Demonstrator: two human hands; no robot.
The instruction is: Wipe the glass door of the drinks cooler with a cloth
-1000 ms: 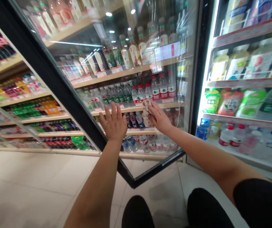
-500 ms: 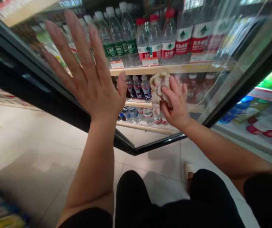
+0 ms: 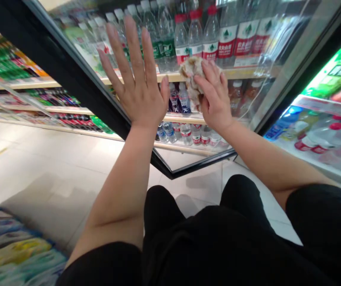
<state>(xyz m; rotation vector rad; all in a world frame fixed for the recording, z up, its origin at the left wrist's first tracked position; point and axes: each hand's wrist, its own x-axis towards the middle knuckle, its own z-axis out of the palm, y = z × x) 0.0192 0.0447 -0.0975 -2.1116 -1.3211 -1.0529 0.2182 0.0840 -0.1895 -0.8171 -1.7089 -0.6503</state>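
A glass door (image 3: 259, 101) with a black frame (image 3: 78, 85) stands in front of me, swung out from the cooler. My left hand (image 3: 142, 89) lies against the glass with its fingers spread and holds nothing. To its right, my right hand (image 3: 214, 93) presses a crumpled, stained whitish cloth (image 3: 192, 79) to the pane. Fingers curl over the cloth and hide part of it. Bottles with red caps (image 3: 212, 37) and bottles with white caps and green labels (image 3: 167, 41) show through the glass.
Shelves of drinks (image 3: 75, 121) run along the left. At the right is the cooler's inside, with large red-capped bottles (image 3: 325, 139). Colourful packs (image 3: 18, 250) lie low at the left, on or near the pale tiled floor (image 3: 48, 167).
My right hand and the cloth have moved up and slightly left on the glass. My left hand sits further right in view, still spread. The camera view has shifted too.
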